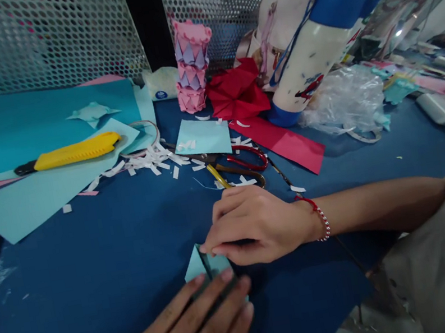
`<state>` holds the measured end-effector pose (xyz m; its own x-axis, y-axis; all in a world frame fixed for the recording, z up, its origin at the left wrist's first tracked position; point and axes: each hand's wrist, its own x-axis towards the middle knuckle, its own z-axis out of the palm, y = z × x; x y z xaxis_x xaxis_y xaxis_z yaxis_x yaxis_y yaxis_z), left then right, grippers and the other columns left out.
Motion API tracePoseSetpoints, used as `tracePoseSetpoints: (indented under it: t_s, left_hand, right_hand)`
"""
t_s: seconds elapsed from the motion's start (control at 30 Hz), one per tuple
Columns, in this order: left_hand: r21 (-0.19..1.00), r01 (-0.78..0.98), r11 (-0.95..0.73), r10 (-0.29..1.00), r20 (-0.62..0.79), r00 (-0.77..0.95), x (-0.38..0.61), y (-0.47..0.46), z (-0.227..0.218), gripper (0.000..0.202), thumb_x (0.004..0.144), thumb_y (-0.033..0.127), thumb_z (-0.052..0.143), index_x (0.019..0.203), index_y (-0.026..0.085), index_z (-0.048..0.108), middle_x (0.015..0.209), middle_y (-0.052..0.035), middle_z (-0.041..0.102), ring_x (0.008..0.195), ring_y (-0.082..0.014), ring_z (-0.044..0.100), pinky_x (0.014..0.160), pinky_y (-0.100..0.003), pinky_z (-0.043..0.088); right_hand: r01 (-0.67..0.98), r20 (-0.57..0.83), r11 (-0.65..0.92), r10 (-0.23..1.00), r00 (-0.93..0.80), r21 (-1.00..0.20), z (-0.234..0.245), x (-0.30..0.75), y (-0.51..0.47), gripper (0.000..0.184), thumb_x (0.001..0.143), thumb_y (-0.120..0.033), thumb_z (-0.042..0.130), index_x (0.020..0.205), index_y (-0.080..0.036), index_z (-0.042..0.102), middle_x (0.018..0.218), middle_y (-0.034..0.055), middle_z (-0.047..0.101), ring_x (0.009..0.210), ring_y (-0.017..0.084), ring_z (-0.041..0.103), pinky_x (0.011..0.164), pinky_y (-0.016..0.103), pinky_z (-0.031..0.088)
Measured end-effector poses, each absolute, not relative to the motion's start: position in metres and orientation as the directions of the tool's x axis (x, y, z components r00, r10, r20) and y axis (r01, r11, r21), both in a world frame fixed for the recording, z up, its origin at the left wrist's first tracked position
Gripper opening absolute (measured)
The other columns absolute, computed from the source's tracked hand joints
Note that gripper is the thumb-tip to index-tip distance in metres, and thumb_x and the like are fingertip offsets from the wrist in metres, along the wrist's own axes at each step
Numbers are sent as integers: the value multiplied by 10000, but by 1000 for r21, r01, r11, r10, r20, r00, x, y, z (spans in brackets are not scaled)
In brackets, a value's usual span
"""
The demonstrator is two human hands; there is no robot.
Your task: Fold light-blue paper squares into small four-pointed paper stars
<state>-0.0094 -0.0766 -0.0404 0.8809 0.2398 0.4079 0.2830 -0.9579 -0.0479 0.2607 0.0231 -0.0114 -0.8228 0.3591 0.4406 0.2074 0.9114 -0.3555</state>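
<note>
A small folded piece of light-blue paper [198, 264] lies on the dark-blue mat [96, 278] near the front edge. My left hand [198, 329] comes in from the bottom and lies flat on the paper's near side with its fingers stretched out. My right hand [253, 224], with a red bead bracelet at the wrist, reaches in from the right. Its bent fingers and thumb are pressed together on the paper's far edge. Most of the paper is hidden under the two hands.
Scissors [243, 163] and white paper scraps lie just behind my right hand. At the left are a yellow utility knife [75, 152] and blue paper sheets. Behind stand a pink paper tower [192, 66], a red paper flower [238, 91] and a white bottle [313, 43], with a perforated metal panel [34, 39] at the back.
</note>
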Motion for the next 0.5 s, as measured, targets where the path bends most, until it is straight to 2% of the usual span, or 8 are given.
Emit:
tracePoseSetpoints:
  t_s: [0.07,0.1,0.23,0.37,0.5]
  left_hand:
    - [-60,333,-941,283,396,873,-8,-77,-45,501,1193,295,377,1616,120,582,1734,-117,530,1719,-346,292,1439,-533,136]
    - [-58,350,-935,298,404,865,-8,-78,-48,511,1194,286,355,1620,107,571,1724,-122,542,1727,-343,269,1438,-527,133]
    - [-10,410,-912,362,450,816,-6,-80,-53,492,1202,264,327,1592,174,614,1701,-57,582,1706,-257,330,1434,-434,180]
    - [-12,395,-919,355,414,838,-8,-81,-54,468,1217,344,357,1572,252,647,1724,3,557,1701,-236,337,1440,-416,162]
    - [-16,390,-921,348,422,838,-8,-81,-55,459,1213,341,380,1580,245,639,1707,-38,574,1701,-270,342,1437,-452,169]
  right_hand:
    - [193,480,915,356,-802,-355,-11,261,23,349,1191,-293,473,1043,-177,767,831,19,784,831,138,719,787,284,495]
    - [184,503,917,352,-789,-354,-11,261,23,350,1190,-292,476,1030,-176,766,821,15,784,821,138,722,778,285,495]
    - [149,560,910,359,-747,-386,-10,260,22,314,1190,-282,484,1078,-168,754,911,22,828,892,142,755,809,281,532]
    - [161,520,895,379,-766,-415,-9,260,21,280,1191,-257,469,1160,-171,734,1029,33,855,977,140,770,863,283,560]
    - [167,495,911,351,-795,-378,-11,262,20,260,1178,-233,463,1209,-176,715,1021,37,846,1035,155,774,841,318,547]
